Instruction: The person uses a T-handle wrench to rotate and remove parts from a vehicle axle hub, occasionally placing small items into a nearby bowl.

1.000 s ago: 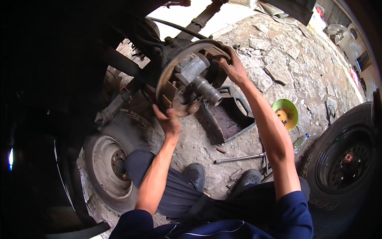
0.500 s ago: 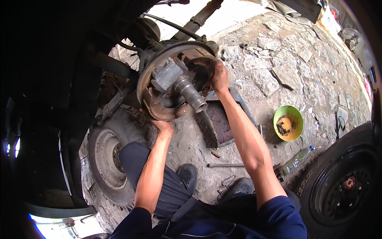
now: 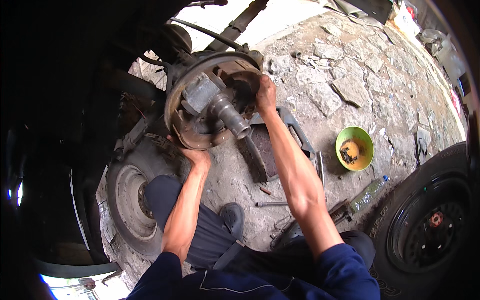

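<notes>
A rusty round brake backing plate (image 3: 173, 112) sits around a bare metal spindle (image 3: 229, 116) at the end of the vehicle's axle. The spindle juts toward me through the plate's middle, beside a grey metal block (image 3: 201, 94). At the plate's right edge, my right hand (image 3: 266, 95) is closed on the rim, thumb in front and the other fingers hidden behind. Under the lower rim, my left hand (image 3: 196, 156) grips from below, its fingers partly out of sight behind the plate.
A worn tire (image 3: 131, 192) lies left of my knee; a wheel with a black rim (image 3: 425, 225) is at right. Beneath the plate rests a dark tray (image 3: 267, 155). A green bowl (image 3: 355, 149) with small dark parts, a plastic bottle (image 3: 369, 195) and a metal bar (image 3: 271, 204) are on the stony ground.
The whole view has shifted slightly, so the scene sits a little further left. Both hands keep their places on the plate's rim. More of a metal rod shows beside my right forearm.
</notes>
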The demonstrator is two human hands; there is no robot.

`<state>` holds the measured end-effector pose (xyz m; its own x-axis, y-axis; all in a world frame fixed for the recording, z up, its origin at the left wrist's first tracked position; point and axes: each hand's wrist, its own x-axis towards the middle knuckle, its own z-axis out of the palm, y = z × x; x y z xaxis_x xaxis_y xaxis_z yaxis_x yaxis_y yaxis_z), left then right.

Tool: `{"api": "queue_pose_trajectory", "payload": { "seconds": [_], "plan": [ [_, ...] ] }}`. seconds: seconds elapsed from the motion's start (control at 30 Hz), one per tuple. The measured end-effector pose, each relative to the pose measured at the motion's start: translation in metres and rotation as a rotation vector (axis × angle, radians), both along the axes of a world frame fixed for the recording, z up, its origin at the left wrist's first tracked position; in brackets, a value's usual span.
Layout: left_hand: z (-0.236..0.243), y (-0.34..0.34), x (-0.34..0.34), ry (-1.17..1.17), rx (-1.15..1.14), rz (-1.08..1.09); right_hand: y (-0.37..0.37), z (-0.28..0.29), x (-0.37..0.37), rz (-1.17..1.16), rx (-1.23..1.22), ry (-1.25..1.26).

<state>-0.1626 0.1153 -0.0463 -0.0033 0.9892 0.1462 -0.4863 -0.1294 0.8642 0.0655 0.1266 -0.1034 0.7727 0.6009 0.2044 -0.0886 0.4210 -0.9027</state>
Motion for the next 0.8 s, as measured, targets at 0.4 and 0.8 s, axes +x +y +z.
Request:
{"api": "queue_pose_trajectory", "payload": {
  "seconds": [0.4, 0.8],
  "plan": [
    [0.027, -0.013, 0.004, 0.062, 0.011, -0.061, 0.006, -0.007, 0.023, 0.062, 0.064, -0.140],
    [0.073, -0.001, 0.000, 0.502, 0.173, 0.192, -0.018, 0.129, 0.039, 0.187, -0.051, -0.730]
  ]
}}
